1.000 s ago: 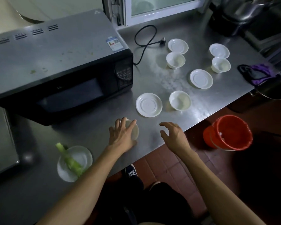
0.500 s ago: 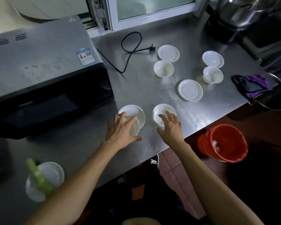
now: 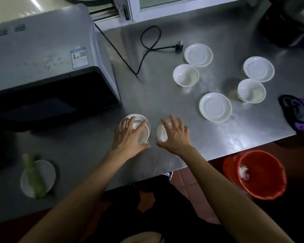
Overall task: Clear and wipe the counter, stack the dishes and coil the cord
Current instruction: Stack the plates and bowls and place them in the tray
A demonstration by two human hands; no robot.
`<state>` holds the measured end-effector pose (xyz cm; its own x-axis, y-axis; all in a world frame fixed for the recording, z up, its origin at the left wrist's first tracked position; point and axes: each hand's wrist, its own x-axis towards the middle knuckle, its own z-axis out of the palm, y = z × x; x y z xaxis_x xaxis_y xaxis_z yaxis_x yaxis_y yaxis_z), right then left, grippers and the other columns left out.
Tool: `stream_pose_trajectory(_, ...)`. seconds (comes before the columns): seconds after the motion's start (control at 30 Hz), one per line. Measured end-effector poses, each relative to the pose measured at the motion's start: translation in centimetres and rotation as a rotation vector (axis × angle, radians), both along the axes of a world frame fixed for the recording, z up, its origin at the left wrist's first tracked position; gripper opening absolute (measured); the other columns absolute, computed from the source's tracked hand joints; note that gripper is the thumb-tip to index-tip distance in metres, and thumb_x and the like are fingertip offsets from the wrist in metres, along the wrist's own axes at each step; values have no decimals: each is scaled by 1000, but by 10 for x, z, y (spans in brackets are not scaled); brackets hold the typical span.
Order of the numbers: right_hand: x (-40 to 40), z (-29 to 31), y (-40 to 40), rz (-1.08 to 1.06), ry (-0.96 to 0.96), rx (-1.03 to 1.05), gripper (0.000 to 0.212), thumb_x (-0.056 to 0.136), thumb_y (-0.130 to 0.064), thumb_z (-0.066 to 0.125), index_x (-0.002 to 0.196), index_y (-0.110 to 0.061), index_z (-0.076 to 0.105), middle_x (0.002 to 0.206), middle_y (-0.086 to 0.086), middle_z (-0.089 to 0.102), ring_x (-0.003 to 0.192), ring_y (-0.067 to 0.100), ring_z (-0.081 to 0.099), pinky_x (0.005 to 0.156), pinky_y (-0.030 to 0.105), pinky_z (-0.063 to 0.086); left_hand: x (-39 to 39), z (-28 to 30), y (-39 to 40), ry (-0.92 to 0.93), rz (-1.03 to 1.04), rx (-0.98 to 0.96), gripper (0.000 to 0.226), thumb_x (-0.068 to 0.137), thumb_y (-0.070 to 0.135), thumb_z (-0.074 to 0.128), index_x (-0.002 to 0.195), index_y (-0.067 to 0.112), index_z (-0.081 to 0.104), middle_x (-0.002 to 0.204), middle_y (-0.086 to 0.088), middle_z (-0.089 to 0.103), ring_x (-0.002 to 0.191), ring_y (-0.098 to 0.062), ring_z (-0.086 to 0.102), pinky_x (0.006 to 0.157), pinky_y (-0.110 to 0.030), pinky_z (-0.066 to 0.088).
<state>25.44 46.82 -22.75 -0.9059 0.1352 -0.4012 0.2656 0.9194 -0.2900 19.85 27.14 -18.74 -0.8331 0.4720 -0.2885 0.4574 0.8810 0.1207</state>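
Steel counter [image 3: 165, 102], stacking: left hand [image 3: 128, 137] spread, grasping a bowl [image 3: 144, 134] over a saucer [image 3: 140, 118]; right hand [image 3: 175, 135], three o'clock, cupping another bowl [image 3: 161, 132]. Lift level, nest gently.

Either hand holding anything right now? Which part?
Left hand grips a small bowl by its rim, over a saucer. Right hand covers another bowl; grip unclear.

white saucers [image 3: 215, 106], black cord [image 3: 148, 48], red bucket [image 3: 256, 174] (purple-black cloth [image 3: 299, 112])
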Motion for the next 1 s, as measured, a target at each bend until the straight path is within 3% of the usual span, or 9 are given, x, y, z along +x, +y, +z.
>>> stream_pose_trajectory(0.13,-6,1,-3,27,93,-35,93,74,-64,68,150,-35,23,161,4,16,145,34,17,109,53,28,5,-3,-3,9,51,-4,94,70,69,71,149,40,31,154,-3,19,140,-31,19,105,-58,35)
stream_pose_trajectory(0.3,-13,13,-19,102,175,-78,87,77,-68,63,149,-36,26,161,5,20,145,34,19,108,57,30,11,-6,-28,16,112,32,94,68,76,65,147,39,30,152,-3,25,135,-32,29,100,-59,41)
stream_pose_trajectory(0.53,-9,33,-63,237,243,-54,87,77,-67,64,149,-34,29,160,5,24,144,33,22,106,56,34,29,3,-87,8,247,61,94,73,75,62,152,39,25,157,-4,17,140,-32,19,106,-59,35)
stream_pose_trajectory(0.77,3,47,-153,344,228,-7,85,79,-68,61,150,-35,27,162,4,22,147,33,20,112,60,30,64,13,-182,3,385,82,94,74,73,62,153,40,21,158,-5,16,142,-33,18,106,-58,35)
stream_pose_trajectory(1.0,32,56,-275,465,282,1,86,78,-69,63,150,-34,32,160,3,26,145,32,23,106,55,35,127,20,-310,25,540,119,94,74,70,64,152,42,22,158,-4,16,143,-31,17,106,-53,34)
